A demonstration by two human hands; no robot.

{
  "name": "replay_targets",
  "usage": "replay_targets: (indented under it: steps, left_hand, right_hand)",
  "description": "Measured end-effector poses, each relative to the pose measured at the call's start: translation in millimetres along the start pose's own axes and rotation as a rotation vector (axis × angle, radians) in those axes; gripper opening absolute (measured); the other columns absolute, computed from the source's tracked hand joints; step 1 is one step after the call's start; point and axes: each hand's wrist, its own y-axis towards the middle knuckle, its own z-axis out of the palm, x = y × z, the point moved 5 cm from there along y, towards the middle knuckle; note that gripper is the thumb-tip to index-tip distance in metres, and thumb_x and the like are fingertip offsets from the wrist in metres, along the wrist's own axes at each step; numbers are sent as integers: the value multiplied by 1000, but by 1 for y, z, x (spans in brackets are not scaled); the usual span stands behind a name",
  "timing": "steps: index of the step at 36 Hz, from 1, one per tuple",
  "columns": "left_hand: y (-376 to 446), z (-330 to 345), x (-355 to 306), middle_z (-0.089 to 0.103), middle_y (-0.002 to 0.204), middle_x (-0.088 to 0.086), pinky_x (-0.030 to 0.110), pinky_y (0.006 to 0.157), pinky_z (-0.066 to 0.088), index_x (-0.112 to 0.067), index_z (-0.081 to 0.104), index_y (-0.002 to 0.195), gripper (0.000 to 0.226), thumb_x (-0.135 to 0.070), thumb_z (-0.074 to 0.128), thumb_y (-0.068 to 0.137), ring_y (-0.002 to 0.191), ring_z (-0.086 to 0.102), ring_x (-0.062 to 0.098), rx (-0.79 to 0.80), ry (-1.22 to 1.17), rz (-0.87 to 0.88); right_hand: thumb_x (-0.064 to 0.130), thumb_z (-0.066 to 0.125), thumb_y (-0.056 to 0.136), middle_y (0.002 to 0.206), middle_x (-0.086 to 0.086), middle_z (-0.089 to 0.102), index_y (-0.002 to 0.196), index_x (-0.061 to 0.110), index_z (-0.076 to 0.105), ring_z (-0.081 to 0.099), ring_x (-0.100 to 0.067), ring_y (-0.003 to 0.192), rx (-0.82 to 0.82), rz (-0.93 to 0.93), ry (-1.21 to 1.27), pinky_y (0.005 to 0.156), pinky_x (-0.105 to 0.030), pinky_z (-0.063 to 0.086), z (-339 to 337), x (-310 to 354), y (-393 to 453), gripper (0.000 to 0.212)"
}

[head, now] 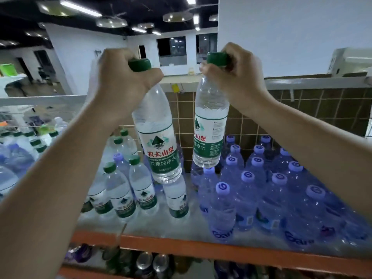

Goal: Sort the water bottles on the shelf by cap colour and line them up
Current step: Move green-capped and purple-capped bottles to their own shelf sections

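My left hand [122, 81] grips the neck of a green-capped water bottle [159, 137] and holds it in the air above the shelf, tilted a little. My right hand [237, 77] grips the neck of a second green-capped bottle [209, 129], also lifted, hanging upright over the gap between the two groups. On the shelf [181, 232] below, several green-capped bottles [120, 190] stand at the left. Several purple-capped bottles [261, 190] stand in rows at the right.
The shelf has an orange front rail [201, 248], with more bottles on the level below [145, 260]. A brown tiled wall [302, 109] backs the shelf. Another rack with mixed bottles [24, 146] stands to the left.
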Motion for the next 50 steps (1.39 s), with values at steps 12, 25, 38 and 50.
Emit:
replay_targets:
  steps: [12,25,38,50]
  left_hand:
    - [-20,-113,114,40,57,-5,23,49,30,-20,49,60,29,-31,69,77,53,36,8,46,95,-47]
    - [-16,-205,210,45,59,2,28,55,35,-17,56,65,25,-41,64,67,58,42,19,32,185,-176]
    - [19,-247,281,57,70,14,32,61,41,-12,60,73,26,-36,68,78,61,45,23,-74,311,-180]
    - [57,-255,362,54,72,7,26,57,37,-19,59,86,17,-31,69,79,65,47,23,-80,318,-232]
  right_hand:
    - [37,68,83,63,14,46,73,23,50,39,0,56,-13,34,58,52,-18,31,109,94,-32,25]
    - [36,67,86,63,13,43,73,24,46,35,0,54,98,-5,109,51,-12,31,222,163,-27,27]
    - [38,66,84,63,12,45,78,21,49,39,-4,56,101,-77,236,52,-17,35,319,195,28,25]
    - [42,63,84,61,13,40,70,29,37,34,1,54,93,-138,229,51,-11,29,418,213,74,33]
